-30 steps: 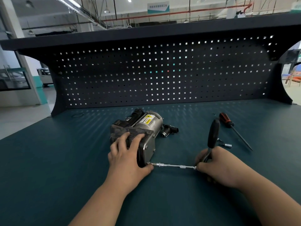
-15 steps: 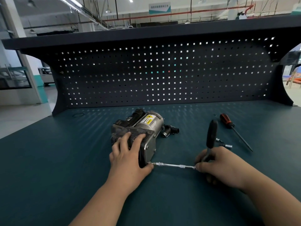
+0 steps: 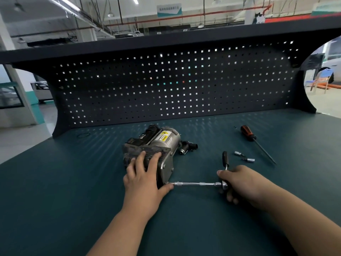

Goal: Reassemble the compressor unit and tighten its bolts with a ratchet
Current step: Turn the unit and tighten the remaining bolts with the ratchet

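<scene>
Now your left hand (image 3: 145, 180) clasps the near end of the compressor unit (image 3: 156, 146). Its fingers are spread over the dark ribbed top, and its thumb reaches round the metal end plate to the lower corner. The unit lies on its side near the middle of the teal workbench (image 3: 55, 191), its yellow warning label facing up.

Your right hand (image 3: 243, 183) is curled tightly round the ratchet (image 3: 224, 170) close to its head, and the black handle stands up and away from you above your knuckles. A slim extension bar (image 3: 197, 184) runs level from the ratchet head to the plate's bottom corner, meeting it right at your left thumb tip.

Just behind the unit's right side lies a small black fitting (image 3: 187, 146). Beyond your right hand sit two loose sockets (image 3: 239, 154), and farther right an orange-and-black screwdriver (image 3: 254, 141). A dark pegboard (image 3: 166, 85) backs the bench.
</scene>
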Motion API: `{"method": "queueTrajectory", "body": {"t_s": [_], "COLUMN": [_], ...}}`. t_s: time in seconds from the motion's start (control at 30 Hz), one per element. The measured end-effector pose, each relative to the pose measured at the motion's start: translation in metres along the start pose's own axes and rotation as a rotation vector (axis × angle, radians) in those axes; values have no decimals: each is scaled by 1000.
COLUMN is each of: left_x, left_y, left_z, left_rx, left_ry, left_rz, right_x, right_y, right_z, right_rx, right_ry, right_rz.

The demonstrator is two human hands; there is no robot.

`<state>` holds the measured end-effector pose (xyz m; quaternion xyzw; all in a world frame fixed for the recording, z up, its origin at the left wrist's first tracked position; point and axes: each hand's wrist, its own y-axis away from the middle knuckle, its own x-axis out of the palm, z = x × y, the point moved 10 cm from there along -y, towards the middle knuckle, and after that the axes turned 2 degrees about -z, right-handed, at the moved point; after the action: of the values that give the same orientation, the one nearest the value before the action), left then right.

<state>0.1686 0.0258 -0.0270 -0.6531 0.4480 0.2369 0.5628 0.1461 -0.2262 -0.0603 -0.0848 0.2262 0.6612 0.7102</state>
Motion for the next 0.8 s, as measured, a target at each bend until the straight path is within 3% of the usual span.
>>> {"method": "queueTrajectory", "body": {"t_s": [0.33,0.53,0.8], "left_x": [-5,-6,3], "left_y": [0,10,8], "left_z": [-9,-62,-55], "left_rx": [17,414,372], "left_ry": [-56,-129,-116], "left_rz": [-7,-17,70], "right_x": [-1,0,-2], "right_y": [-1,-1,-1], "right_z": [0,1,5], "right_rx": [51,62,-87], "right_ry": [169,196,20], "right_rz": [-69,-51,-20]}}
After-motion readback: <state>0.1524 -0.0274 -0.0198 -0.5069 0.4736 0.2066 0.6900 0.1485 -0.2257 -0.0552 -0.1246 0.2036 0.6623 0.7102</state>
